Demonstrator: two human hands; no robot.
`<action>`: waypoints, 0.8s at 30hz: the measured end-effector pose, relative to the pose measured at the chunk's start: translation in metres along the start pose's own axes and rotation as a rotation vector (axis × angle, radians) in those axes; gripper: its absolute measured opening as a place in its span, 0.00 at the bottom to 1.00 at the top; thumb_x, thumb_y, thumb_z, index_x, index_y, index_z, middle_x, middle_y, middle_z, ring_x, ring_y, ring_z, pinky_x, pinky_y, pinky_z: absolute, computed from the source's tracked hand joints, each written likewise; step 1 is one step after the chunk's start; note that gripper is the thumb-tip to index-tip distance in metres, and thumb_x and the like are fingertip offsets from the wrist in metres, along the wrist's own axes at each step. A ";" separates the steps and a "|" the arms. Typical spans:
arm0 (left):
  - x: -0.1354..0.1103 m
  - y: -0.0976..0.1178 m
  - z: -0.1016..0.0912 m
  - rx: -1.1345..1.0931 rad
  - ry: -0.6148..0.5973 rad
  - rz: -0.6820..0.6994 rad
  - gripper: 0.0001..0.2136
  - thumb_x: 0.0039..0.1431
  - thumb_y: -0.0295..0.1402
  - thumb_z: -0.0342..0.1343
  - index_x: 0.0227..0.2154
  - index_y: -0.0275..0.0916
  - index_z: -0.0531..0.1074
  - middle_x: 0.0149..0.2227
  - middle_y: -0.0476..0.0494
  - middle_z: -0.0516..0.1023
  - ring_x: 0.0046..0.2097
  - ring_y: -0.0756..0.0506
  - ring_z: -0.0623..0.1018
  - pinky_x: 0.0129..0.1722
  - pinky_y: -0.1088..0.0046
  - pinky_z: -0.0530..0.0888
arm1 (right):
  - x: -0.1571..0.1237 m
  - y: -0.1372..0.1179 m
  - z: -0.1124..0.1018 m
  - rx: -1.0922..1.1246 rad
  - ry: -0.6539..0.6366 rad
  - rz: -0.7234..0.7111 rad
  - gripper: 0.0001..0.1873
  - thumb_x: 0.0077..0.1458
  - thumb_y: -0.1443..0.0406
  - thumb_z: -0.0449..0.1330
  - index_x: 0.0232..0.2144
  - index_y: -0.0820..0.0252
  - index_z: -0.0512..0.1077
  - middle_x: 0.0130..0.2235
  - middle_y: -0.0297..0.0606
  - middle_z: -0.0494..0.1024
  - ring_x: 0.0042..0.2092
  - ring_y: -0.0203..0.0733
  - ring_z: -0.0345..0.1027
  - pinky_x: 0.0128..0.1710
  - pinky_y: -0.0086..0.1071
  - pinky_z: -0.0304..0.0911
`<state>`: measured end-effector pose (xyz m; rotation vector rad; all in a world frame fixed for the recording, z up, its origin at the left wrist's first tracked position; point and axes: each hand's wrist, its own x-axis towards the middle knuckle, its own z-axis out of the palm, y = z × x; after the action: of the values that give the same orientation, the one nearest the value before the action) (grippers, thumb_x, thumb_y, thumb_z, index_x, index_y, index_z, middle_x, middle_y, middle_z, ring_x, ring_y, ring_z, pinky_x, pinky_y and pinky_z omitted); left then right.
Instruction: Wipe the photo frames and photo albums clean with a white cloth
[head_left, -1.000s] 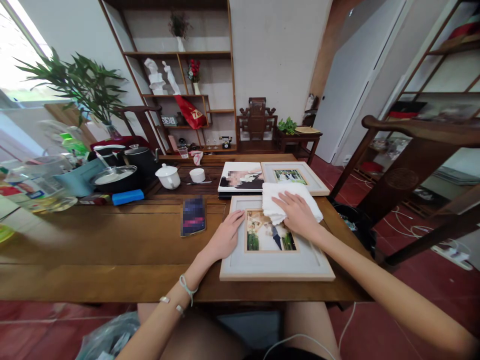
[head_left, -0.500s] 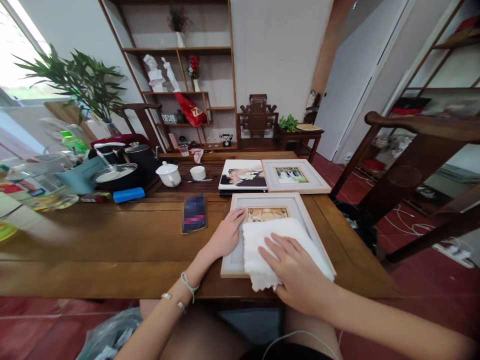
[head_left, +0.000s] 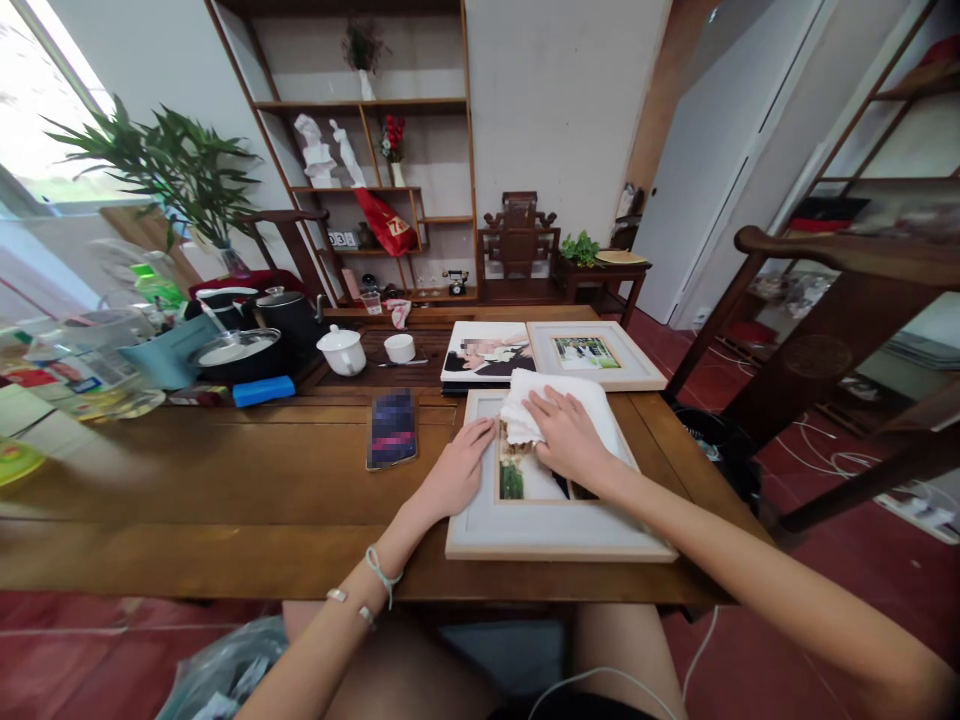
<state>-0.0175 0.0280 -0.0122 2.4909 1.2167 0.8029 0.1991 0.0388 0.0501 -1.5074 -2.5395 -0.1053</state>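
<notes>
The white cloth [head_left: 517, 407] and the right hand [head_left: 568, 435] on top have moved from the front edge of the near picture frame [head_left: 540, 528] to its far part; the right hand is spread flat, pressing the cloth; the left hand [head_left: 459, 468], loosely open and grasping nothing visible, rests on the frame's left border; the frame lies flat on the tabletop [head_left: 225, 490]; wiping seems under way, how much is finished cannot be told; a second frame [head_left: 639, 367] lies just beyond, whether wiped unclear
</notes>
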 end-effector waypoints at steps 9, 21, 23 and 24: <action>0.001 0.004 -0.004 -0.044 -0.025 0.011 0.23 0.60 0.23 0.45 0.58 0.34 0.65 0.63 0.31 0.61 0.65 0.37 0.58 0.63 0.50 0.59 | -0.058 -0.051 -0.028 0.169 -0.242 -0.206 0.32 0.48 0.71 0.52 0.58 0.72 0.64 0.61 0.55 0.66 0.65 0.60 0.50 0.62 0.56 0.45; 0.000 0.001 -0.002 -0.006 -0.018 -0.009 0.28 0.57 0.19 0.40 0.61 0.34 0.61 0.64 0.33 0.60 0.66 0.39 0.57 0.64 0.51 0.58 | -0.020 0.015 -0.092 0.609 0.028 0.127 0.16 0.60 0.61 0.49 0.32 0.65 0.73 0.32 0.42 0.78 0.30 0.42 0.68 0.29 0.32 0.60; 0.000 0.000 -0.002 -0.008 -0.014 0.007 0.28 0.57 0.18 0.40 0.61 0.33 0.60 0.64 0.33 0.59 0.66 0.40 0.57 0.65 0.51 0.57 | 0.009 0.016 -0.083 0.475 0.179 0.089 0.16 0.60 0.63 0.48 0.31 0.66 0.73 0.32 0.44 0.78 0.32 0.44 0.69 0.32 0.34 0.61; 0.000 0.000 -0.002 -0.009 -0.008 0.012 0.28 0.57 0.18 0.40 0.61 0.33 0.60 0.63 0.33 0.60 0.66 0.39 0.58 0.65 0.51 0.58 | 0.022 0.012 -0.076 0.408 0.203 -0.003 0.13 0.58 0.66 0.49 0.33 0.66 0.73 0.34 0.44 0.79 0.35 0.45 0.71 0.36 0.36 0.63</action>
<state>-0.0185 0.0277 -0.0103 2.4942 1.1941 0.7983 0.2087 0.0513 0.1282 -1.2642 -2.2314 0.2336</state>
